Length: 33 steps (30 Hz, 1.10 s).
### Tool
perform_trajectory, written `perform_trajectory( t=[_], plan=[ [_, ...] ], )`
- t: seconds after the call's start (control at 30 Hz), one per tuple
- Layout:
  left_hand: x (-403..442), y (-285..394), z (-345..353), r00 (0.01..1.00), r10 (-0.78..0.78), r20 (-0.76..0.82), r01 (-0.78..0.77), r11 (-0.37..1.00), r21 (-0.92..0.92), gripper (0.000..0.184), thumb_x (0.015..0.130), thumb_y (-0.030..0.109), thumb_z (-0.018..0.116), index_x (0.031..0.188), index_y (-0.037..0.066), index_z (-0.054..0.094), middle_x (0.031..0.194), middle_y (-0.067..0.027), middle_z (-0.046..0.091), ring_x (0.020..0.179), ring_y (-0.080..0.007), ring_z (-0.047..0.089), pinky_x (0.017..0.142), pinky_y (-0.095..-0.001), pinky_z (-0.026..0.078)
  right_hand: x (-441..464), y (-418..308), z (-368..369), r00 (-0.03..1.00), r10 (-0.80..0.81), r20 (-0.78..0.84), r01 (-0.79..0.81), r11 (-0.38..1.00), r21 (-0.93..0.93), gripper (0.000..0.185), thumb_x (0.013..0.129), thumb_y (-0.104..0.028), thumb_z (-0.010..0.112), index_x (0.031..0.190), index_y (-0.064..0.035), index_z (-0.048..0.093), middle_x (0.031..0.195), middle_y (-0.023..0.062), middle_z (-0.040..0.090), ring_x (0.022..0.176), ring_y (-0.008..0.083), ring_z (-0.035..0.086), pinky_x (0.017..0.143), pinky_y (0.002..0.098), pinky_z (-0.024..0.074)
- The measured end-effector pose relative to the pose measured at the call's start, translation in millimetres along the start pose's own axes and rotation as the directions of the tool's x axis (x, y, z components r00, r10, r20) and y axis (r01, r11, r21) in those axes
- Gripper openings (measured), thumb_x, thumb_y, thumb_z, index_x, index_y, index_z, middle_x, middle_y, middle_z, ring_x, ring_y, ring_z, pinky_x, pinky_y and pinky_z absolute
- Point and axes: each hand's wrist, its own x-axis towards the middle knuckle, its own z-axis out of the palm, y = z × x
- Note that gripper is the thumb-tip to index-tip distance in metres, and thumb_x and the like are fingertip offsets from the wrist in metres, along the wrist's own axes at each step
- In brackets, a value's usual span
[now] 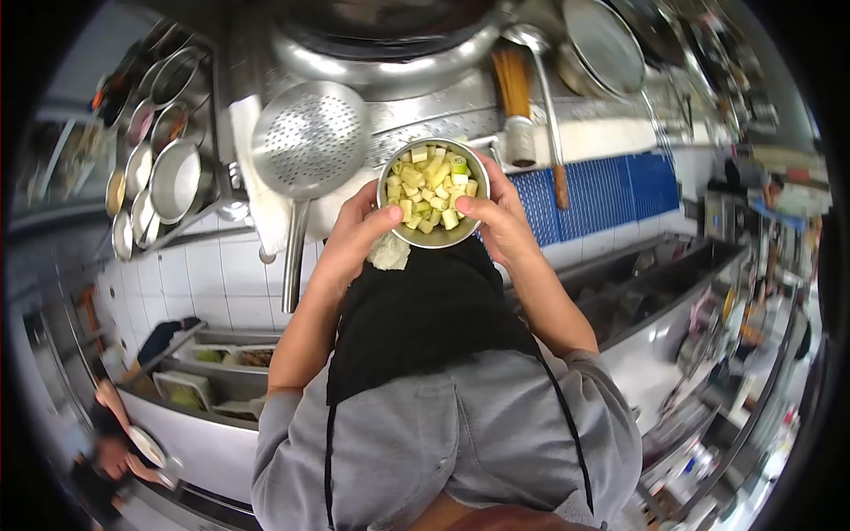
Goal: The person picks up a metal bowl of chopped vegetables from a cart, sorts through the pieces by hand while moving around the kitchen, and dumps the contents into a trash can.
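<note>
A round metal bowl (434,190) holds chopped pale green and yellowish vegetable pieces (431,184), heaped near its rim. My left hand (359,232) grips the bowl's left side, thumb over the rim. On the right side my right hand (500,212) is closed round the bowl in the same way, its thumb over the rim by the pieces. A crumpled whitish cloth (390,253) shows just below my left hand. The bowl is in front of my black apron (416,319), at the edge of the metal counter.
A perforated skimmer (310,142) lies left, near a large wok (381,35). Right are a straw brush (513,97), a ladle (551,115) and blue mats (593,196). Small bowls (175,181) stand far left. Another person (111,451) holds a plate at lower left.
</note>
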Motion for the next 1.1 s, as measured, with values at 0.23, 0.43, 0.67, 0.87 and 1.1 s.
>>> perform_trajectory(
  t=[0.23, 0.43, 0.67, 0.87, 1.1],
  plan=[
    [43, -20, 55, 0.983, -0.068, 0.168, 0.093, 0.985, -0.143, 0.087, 0.081, 0.042, 0.078, 0.142, -0.010, 0.042, 0.134, -0.0194, 0.058, 0.121, -0.0230, 0.058, 0.104, -0.0345, 0.044, -46, -10, -46, 0.964, -0.141, -0.225, 0.186, 0.964, 0.193, 0.076, 0.097, -0.058, 0.055, 0.150, -0.0066, 0.036, 0.123, 0.0126, 0.063, 0.105, 0.0199, 0.064, 0.077, 0.0332, 0.0593],
    [67, -53, 130, 0.941, -0.252, 0.224, 0.290, 0.944, -0.157, 0.077, 0.087, 0.044, 0.069, 0.144, 0.000, 0.043, 0.140, -0.0140, 0.056, 0.124, -0.0278, 0.059, 0.107, -0.0430, 0.047, -107, 18, -107, 0.887, 0.093, -0.452, 0.047, 0.956, 0.289, 0.037, 0.089, -0.008, 0.060, 0.126, -0.0069, 0.056, 0.103, 0.0080, 0.062, 0.091, 0.0181, 0.064, 0.066, 0.0328, 0.0581],
    [81, -87, 225, 0.831, -0.339, 0.441, 0.354, 0.934, 0.049, 0.079, 0.088, 0.044, 0.068, 0.147, 0.001, 0.040, 0.141, -0.0138, 0.055, 0.127, -0.0279, 0.056, 0.108, -0.0430, 0.046, -133, 51, -131, 0.691, -0.318, -0.649, 0.333, 0.937, -0.105, 0.050, 0.077, -0.012, 0.083, 0.121, -0.0033, 0.060, 0.099, 0.0044, 0.067, 0.085, 0.0148, 0.064, 0.071, 0.0284, 0.0536],
    [85, -125, 280, 0.788, -0.391, 0.475, 0.343, 0.920, 0.189, 0.081, 0.090, 0.051, 0.062, 0.151, 0.006, 0.036, 0.148, -0.0128, 0.048, 0.136, -0.0259, 0.046, 0.112, -0.0475, 0.039, -198, 51, -202, 0.734, -0.073, -0.675, 0.246, 0.955, 0.165, 0.026, 0.083, -0.005, 0.070, 0.109, -0.0011, 0.066, 0.098, 0.0057, 0.070, 0.086, 0.0139, 0.067, 0.076, 0.0274, 0.0545],
    [97, -146, 283, 0.735, -0.475, 0.483, 0.478, 0.869, 0.127, 0.076, 0.091, 0.050, 0.058, 0.151, 0.008, 0.036, 0.145, -0.0125, 0.052, 0.130, -0.0291, 0.054, 0.100, -0.0513, 0.051, -200, 108, -299, 0.424, 0.228, -0.877, 0.574, 0.682, 0.454, 0.032, 0.083, 0.003, 0.053, 0.114, -0.0002, 0.060, 0.106, 0.0153, 0.070, 0.081, 0.0271, 0.071, 0.058, 0.0392, 0.0579]
  ],
)
